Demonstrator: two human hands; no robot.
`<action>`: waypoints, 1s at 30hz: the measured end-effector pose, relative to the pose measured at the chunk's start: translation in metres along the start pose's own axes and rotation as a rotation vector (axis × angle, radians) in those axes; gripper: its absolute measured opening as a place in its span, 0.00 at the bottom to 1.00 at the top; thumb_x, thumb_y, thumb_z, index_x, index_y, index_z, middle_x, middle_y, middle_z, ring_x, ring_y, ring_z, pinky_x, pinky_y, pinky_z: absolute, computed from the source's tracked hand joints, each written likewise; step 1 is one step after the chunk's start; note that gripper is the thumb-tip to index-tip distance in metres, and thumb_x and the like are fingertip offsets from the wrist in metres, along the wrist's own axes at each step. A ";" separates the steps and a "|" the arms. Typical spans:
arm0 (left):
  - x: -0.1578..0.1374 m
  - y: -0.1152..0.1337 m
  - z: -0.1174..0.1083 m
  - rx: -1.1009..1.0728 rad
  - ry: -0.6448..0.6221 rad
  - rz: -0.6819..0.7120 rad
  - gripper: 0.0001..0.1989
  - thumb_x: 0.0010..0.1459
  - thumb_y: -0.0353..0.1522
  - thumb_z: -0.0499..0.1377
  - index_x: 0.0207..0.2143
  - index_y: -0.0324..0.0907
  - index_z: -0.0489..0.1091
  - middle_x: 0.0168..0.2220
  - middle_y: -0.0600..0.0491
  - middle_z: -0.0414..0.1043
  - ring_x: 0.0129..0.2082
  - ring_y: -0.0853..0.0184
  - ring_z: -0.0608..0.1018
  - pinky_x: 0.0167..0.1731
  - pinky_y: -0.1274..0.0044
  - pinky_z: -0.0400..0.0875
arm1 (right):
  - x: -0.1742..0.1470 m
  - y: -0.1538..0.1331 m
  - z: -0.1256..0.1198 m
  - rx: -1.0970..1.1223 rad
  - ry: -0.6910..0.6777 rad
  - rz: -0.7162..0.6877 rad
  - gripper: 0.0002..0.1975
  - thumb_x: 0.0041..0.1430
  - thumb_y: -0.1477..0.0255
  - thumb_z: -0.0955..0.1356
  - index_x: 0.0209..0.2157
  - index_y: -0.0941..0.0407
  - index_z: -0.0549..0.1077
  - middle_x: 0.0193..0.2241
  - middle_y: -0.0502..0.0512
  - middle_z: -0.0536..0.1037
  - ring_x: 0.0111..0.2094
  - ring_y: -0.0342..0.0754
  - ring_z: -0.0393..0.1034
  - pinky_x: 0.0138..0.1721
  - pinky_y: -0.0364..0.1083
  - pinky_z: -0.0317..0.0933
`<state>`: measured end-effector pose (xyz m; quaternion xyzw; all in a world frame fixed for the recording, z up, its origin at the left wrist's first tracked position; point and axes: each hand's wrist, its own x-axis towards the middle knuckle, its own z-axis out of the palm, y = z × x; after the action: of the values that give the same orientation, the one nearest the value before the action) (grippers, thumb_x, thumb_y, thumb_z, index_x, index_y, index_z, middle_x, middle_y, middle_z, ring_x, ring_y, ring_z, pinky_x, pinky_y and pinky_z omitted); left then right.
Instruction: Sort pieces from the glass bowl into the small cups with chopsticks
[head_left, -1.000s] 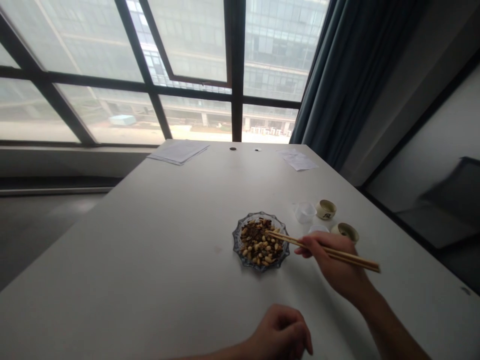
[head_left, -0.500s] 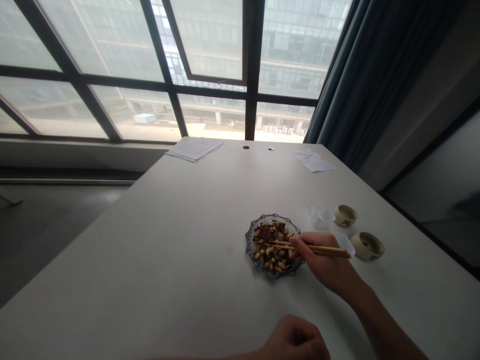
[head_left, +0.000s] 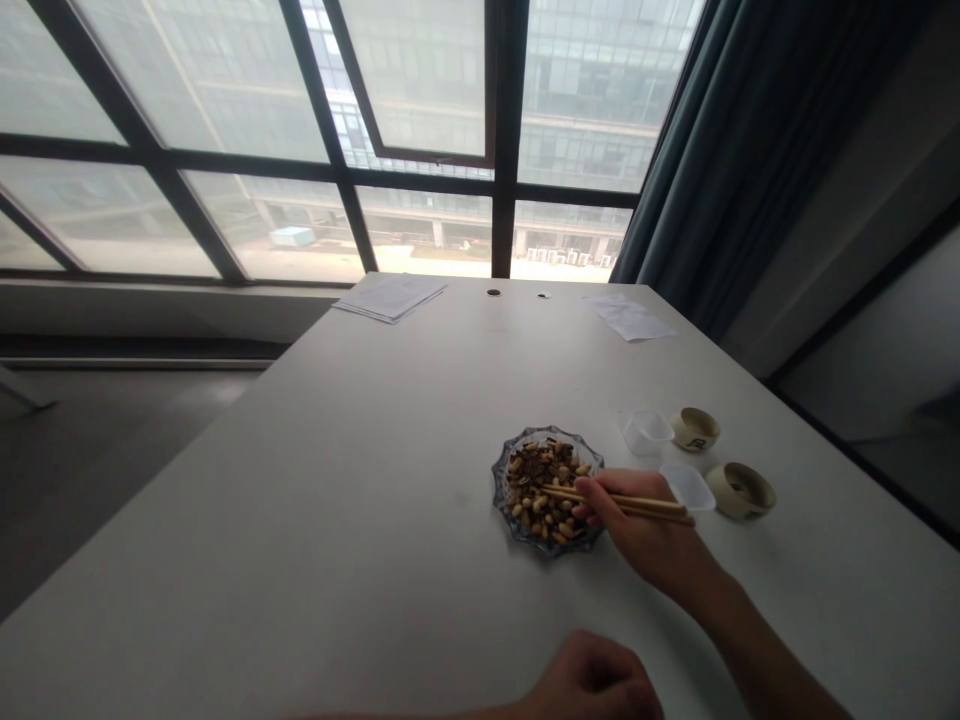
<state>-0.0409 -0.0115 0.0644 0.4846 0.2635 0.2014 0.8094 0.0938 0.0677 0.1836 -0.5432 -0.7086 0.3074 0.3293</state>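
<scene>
In the head view, the right hand (head_left: 641,545) gripped chopsticks (head_left: 652,503), their tips among mixed nuts and seeds (head_left: 536,500) in a scalloped glass dish (head_left: 504,513), with two clear containers (head_left: 646,433) and two cream cups (head_left: 696,433) to its right. The left hand (head_left: 592,675) was curled at the white table's (head_left: 337,520) near side; whether it gripped anything could not be told.

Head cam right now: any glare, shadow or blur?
Head view: strong backlight, with the window washed out; head view: the curtain sinks toward black; head view: soft shadow beneath the right hand's forearm; head view: nuts and seeds lack fine detail.
</scene>
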 end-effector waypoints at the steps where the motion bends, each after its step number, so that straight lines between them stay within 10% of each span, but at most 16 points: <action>1: 0.000 0.000 0.000 0.000 -0.001 0.001 0.39 0.44 0.67 0.63 0.21 0.37 0.70 0.23 0.53 0.67 0.23 0.72 0.65 0.26 0.78 0.57 | -0.001 0.000 0.000 -0.008 0.004 0.000 0.24 0.73 0.60 0.64 0.27 0.57 0.80 0.27 0.54 0.84 0.30 0.50 0.79 0.32 0.46 0.65; 30: 0.000 0.004 0.001 -0.014 0.007 0.006 0.36 0.45 0.64 0.66 0.21 0.37 0.70 0.23 0.53 0.66 0.23 0.72 0.66 0.26 0.78 0.57 | -0.004 -0.008 -0.009 -0.027 -0.069 -0.005 0.20 0.72 0.63 0.66 0.27 0.57 0.79 0.27 0.51 0.82 0.30 0.47 0.76 0.33 0.44 0.62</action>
<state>-0.0404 -0.0103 0.0687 0.4790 0.2635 0.2071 0.8113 0.0971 0.0631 0.1954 -0.5350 -0.7249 0.3156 0.2978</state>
